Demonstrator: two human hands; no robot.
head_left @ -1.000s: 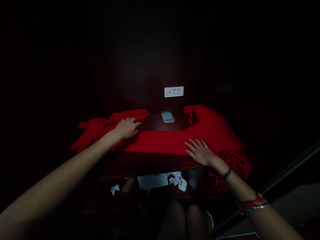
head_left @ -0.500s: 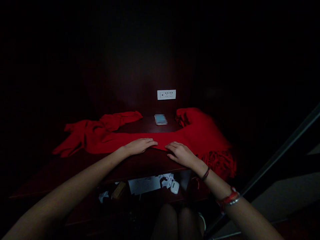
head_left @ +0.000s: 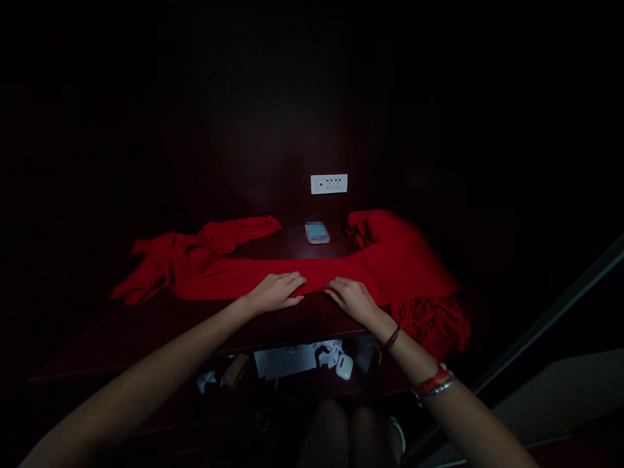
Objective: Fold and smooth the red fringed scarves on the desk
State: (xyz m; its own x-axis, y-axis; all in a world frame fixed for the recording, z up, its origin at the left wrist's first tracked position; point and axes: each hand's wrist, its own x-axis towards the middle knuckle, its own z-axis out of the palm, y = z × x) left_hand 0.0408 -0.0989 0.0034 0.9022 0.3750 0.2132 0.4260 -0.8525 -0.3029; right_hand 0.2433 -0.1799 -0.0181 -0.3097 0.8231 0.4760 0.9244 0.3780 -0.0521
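Note:
A long red scarf (head_left: 297, 268) with a fringed right end stretches across the dark wooden desk (head_left: 205, 316). Its left end lies crumpled, and the right part is bunched higher. At the strip's near edge, my left hand (head_left: 277, 290) has its fingers bent over the fabric, with the thumb just below. Close to its right, my right hand (head_left: 351, 298) pinches the same edge between thumb and fingers. The cloth between both hands is slightly raised.
A blurred light-blue packet (head_left: 317, 233) lies behind the scarf, below a white wall socket (head_left: 329, 184). Under the desktop, an open shelf holds papers (head_left: 285, 361), a small brownish block (head_left: 235, 370) and a white earbud case (head_left: 344, 366). My knees are below.
My left hand has gone from lying flatter to curling with its thumb lower. My right fingers have closed on the near edge. The view has shifted slightly.

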